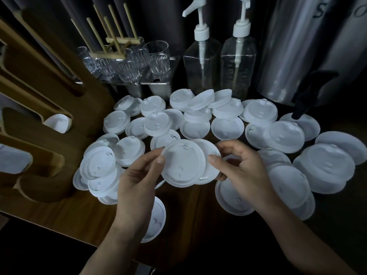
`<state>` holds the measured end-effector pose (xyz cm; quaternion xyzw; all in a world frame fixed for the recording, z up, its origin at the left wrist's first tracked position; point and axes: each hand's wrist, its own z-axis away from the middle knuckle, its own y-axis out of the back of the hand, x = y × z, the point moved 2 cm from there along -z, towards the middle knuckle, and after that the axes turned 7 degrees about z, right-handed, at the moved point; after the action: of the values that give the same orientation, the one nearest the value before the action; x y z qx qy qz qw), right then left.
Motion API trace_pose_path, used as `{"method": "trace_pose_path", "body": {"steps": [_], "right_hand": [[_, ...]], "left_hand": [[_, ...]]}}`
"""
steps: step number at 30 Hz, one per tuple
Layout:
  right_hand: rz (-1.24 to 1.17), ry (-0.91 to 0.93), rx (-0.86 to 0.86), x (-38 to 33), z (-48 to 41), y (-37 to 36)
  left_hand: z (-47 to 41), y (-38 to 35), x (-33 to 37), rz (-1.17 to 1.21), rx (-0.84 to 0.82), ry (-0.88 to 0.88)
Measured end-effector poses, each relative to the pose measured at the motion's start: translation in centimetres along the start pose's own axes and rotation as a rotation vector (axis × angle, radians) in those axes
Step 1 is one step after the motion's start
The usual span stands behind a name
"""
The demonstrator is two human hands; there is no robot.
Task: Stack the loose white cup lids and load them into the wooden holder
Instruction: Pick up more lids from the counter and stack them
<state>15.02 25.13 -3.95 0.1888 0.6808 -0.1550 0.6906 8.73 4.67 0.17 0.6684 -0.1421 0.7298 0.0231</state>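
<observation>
Several loose white cup lids [226, 128] lie scattered over the dark wooden counter. My left hand [137, 183] pinches one white lid [182, 163] by its left rim, held up over the counter. My right hand [242, 169] pinches a second lid [208, 155] that sits partly behind the first, its thumb on the right rim. The wooden holder [59, 124] stands at the left, with long rounded slots; a few lids [58, 123] show inside one slot.
Clear glasses [156, 58] and a wooden rack of sticks [115, 40] stand at the back. Two pump bottles [200, 62] sit beside a large steel dispenser [309, 48] with a black tap [305, 92]. The counter's front edge runs below my wrists.
</observation>
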Motion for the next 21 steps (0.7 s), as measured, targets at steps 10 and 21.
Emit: {"method": "trace_pose_path", "body": {"steps": [10, 21], "right_hand": [[0.023, 0.002, -0.072, 0.56, 0.13, -0.53], [0.032, 0.026, -0.056, 0.35, 0.32, -0.39]], "left_hand": [[0.07, -0.14, -0.73, -0.175, -0.013, -0.068], [0.28, -0.15, -0.43, -0.267, -0.052, -0.034]]}}
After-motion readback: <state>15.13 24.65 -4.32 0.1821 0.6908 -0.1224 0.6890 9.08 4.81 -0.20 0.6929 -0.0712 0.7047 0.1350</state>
